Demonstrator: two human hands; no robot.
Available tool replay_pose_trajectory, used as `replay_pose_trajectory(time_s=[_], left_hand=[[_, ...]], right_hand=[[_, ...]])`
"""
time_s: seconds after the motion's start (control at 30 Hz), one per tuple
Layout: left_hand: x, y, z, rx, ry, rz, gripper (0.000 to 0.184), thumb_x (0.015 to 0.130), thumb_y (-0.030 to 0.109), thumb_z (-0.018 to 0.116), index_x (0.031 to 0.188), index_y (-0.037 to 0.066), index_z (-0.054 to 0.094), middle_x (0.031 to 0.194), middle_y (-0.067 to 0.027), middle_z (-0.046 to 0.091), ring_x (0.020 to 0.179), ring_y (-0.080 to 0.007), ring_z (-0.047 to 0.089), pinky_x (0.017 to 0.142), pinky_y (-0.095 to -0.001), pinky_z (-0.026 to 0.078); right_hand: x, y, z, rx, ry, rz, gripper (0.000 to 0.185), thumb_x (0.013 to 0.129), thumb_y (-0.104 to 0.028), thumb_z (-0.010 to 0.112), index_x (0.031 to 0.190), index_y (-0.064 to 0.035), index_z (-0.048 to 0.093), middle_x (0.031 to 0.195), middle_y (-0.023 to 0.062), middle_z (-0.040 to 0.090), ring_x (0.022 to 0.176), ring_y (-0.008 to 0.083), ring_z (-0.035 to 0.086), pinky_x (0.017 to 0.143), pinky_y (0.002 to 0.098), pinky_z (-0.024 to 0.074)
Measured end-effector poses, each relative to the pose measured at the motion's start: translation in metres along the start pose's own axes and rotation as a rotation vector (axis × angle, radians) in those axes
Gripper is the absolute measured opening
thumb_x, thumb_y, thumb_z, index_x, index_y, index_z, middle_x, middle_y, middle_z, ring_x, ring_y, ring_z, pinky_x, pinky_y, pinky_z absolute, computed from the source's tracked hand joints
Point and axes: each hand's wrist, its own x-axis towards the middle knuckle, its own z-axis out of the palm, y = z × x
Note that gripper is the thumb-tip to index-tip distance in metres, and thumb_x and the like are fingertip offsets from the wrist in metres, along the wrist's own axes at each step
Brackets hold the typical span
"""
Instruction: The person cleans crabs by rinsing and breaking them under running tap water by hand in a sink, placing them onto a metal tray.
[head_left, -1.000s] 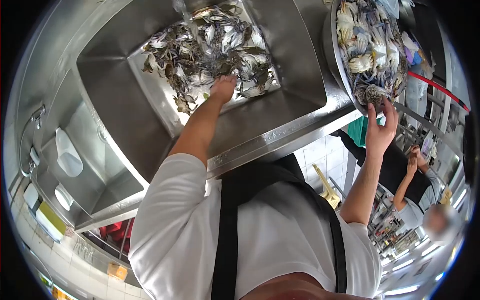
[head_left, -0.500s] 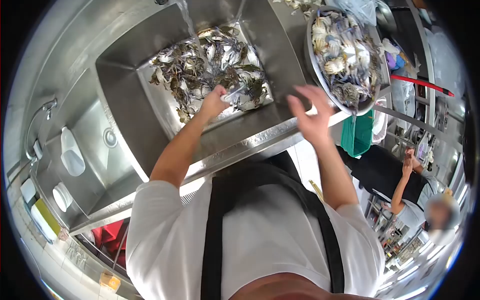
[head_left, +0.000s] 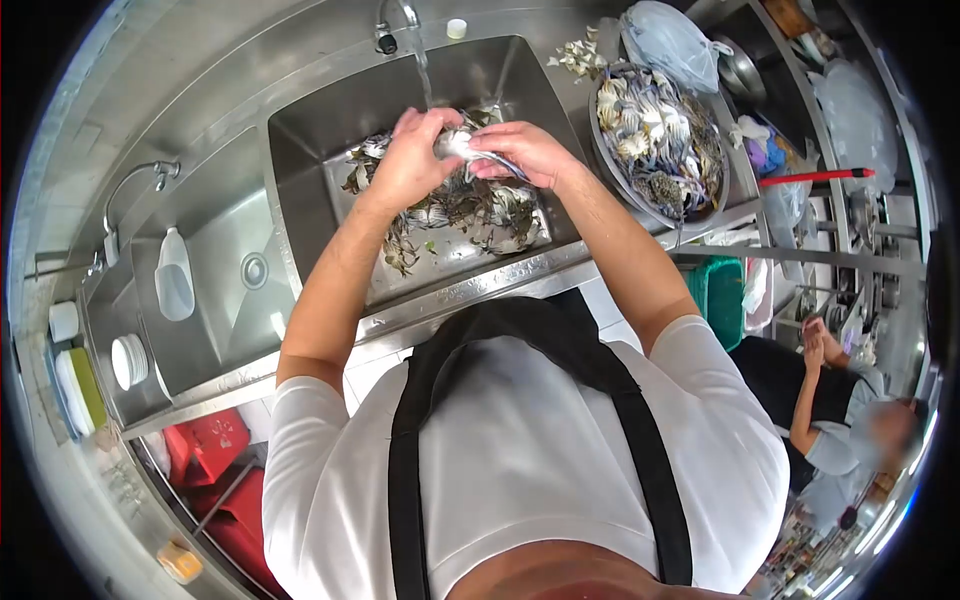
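A crab [head_left: 457, 145] with a pale underside is held between my two hands above the sink, just below the running water [head_left: 424, 80]. My left hand [head_left: 415, 160] has its fingers curled round the crab's left side. My right hand [head_left: 528, 155] grips its other side, where a dark bluish leg or claw sticks out. Under my hands a heap of crabs [head_left: 430, 212] lies in the deep steel sink [head_left: 315, 205]. To the right, a big metal bowl [head_left: 601, 150] is piled with crabs [head_left: 655, 130] showing pale bellies and bluish legs.
A tied plastic bag [head_left: 672, 45] sits behind the bowl, beside pale scraps [head_left: 580, 57]. On the left, a second basin holds a white bottle [head_left: 174, 280] and round white dishes [head_left: 128, 360]. A green bin [head_left: 722, 300] and another person [head_left: 820, 400] are at lower right.
My left hand has lifted from the crab heap toward the tap. My right hand has come left from beside the bowl, and both now hold one crab. The view has shifted.
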Motion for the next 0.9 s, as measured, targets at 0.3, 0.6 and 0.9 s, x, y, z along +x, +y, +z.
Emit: replay_pose_trajectory(time_s=[0.3, 0.6, 0.9], left_hand=[[-0.011, 0.001, 0.038, -0.93, 0.402, -0.736, 0.038, 0.089, 0.019, 0.069, 0.119, -0.003, 0.061, 0.106, -0.0056, 0.067, 0.096, -0.0123, 0.063, 0.082, -0.0268, 0.05], [-0.006, 0.01, 0.043, -1.009, 0.399, -0.662, 0.03, 0.09, 0.014, 0.067, 0.113, -0.005, 0.062, 0.101, -0.0089, 0.069, 0.09, -0.0149, 0.067, 0.082, -0.0268, 0.052], [-0.006, 0.018, 0.044, -0.954, 0.418, -0.661, 0.025, 0.09, 0.011, 0.064, 0.109, -0.006, 0.064, 0.098, -0.0093, 0.069, 0.086, -0.0154, 0.067, 0.081, -0.0274, 0.053]], right_hand=[[0.011, 0.008, 0.012, 0.334, 0.14, -0.311, 0.034, 0.09, -0.004, 0.064, 0.121, 0.0038, 0.052, 0.109, 0.0149, 0.065, 0.096, 0.0232, 0.068, 0.086, 0.0337, 0.0555], [0.008, 0.024, 0.014, 0.227, 0.15, -0.469, 0.03, 0.089, -0.001, 0.066, 0.117, 0.0029, 0.057, 0.107, 0.0097, 0.063, 0.094, 0.0167, 0.063, 0.086, 0.0297, 0.0521], [-0.004, 0.018, 0.017, 0.137, 0.21, -0.464, 0.026, 0.088, -0.008, 0.069, 0.111, -0.0003, 0.061, 0.101, 0.005, 0.066, 0.086, 0.0093, 0.061, 0.072, 0.0229, 0.0464]])
